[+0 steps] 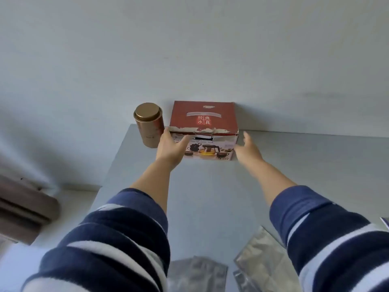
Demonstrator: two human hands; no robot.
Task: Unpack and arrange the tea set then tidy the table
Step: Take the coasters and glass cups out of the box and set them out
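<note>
Head view is showing both arms reaching across the grey table (pixel 294 157) toward the red box (pixel 203 123), which is sitting at the far edge against the wall, just right of a gold tin (pixel 149 125). The left hand (pixel 171 147) is lying with straight fingers on the box's left front corner; the right hand (pixel 248 147) is hovering spread just beside its right end, apparently not yet touching. Judging from this, the box is about to be drawn closer: both palms should be clamping opposite ends evenly and low, since glassware is probably sitting inside. The lid's front edge is looking torn and worn, so lifting by it is risking a rip. Silver pouches (pixel 261 256) are lying near the front.
</note>
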